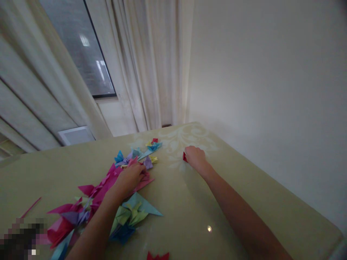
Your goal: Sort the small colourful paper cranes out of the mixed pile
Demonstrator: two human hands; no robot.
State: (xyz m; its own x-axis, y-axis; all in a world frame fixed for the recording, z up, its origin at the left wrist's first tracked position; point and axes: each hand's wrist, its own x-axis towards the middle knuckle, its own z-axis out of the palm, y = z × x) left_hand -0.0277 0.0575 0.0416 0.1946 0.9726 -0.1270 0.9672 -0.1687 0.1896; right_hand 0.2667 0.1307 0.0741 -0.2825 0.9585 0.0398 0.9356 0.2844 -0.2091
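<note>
My right hand [195,157] is closed on a small red folded paper piece [184,157] over the table, right of the pile. Only the left end of that piece shows past my fingers. My left hand [133,178] rests over the heap of colourful origami, its fingers curled down among pink folded papers [146,182]. What those fingers hold, if anything, is hidden. A purple folded piece [148,163] lies just beyond the fingertips. Below my left wrist are a green origami piece [131,215], a light blue pointed sheet [148,205] and a dark blue one [123,234].
The glossy pale table [173,224] meets a white wall [265,90] on the right. Behind it hang cream curtains [151,65] beside a window. A small blue, yellow and red cluster [154,146] lies farther back. Another red piece [157,256] is at the bottom edge.
</note>
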